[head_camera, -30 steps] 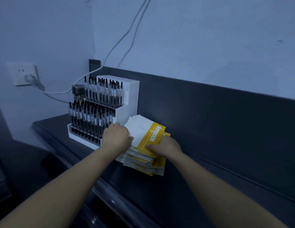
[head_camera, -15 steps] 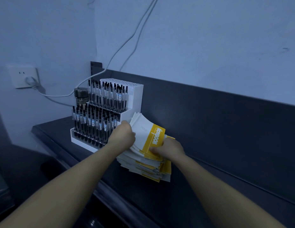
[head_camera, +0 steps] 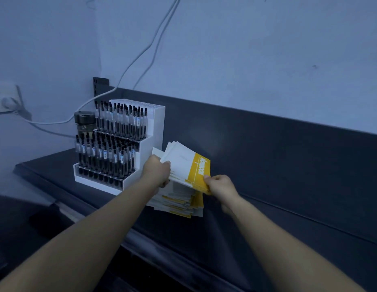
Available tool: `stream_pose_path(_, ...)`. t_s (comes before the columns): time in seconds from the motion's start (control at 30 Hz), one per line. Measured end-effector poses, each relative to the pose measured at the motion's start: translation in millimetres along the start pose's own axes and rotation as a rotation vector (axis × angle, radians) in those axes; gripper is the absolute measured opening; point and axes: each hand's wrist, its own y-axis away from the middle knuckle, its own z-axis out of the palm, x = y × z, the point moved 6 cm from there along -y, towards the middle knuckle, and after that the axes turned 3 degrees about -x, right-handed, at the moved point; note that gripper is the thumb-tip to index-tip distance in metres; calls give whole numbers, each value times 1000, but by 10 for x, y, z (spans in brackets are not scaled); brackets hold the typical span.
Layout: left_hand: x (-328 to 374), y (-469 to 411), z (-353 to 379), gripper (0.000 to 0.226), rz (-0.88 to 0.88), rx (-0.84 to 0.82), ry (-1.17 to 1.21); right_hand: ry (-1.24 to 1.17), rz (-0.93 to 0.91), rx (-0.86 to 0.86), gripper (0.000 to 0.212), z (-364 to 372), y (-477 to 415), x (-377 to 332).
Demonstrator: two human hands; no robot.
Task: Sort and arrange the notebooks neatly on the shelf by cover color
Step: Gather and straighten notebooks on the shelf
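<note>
Top notebooks (head_camera: 183,163) raised off stack (head_camera: 179,202); left hand (head_camera: 157,172) clutching edge, right hand (head_camera: 220,185) pinching yellow corner.

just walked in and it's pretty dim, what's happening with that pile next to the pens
A person is working through a stack of yellow-and-white notebooks on a dark shelf, right beside a white pen display. The left hand grips the top few notebooks at their left edge, and the right hand pinches their yellow edge. Together they hold that bunch tilted up off the rest of the stack.
</note>
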Motion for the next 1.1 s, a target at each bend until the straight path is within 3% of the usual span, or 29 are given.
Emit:
stream_pose_path(0.1,6,93,129,12,6,-57,-28,-91,56,6,22,-148,163,94)
stream_pose_path(0.4,151,543,772,23,60,-186,-121,-150,130,94,39,-778,663,434)
stream_pose_path(0.63,319,1043,1490,24,101,-308,-117,-155,117,161,28,-1495,998,811)
stream_pose_path(1.1,537,2507,3272,26,115,-466,-137,33,123,367,21,-3392,2007,1828)
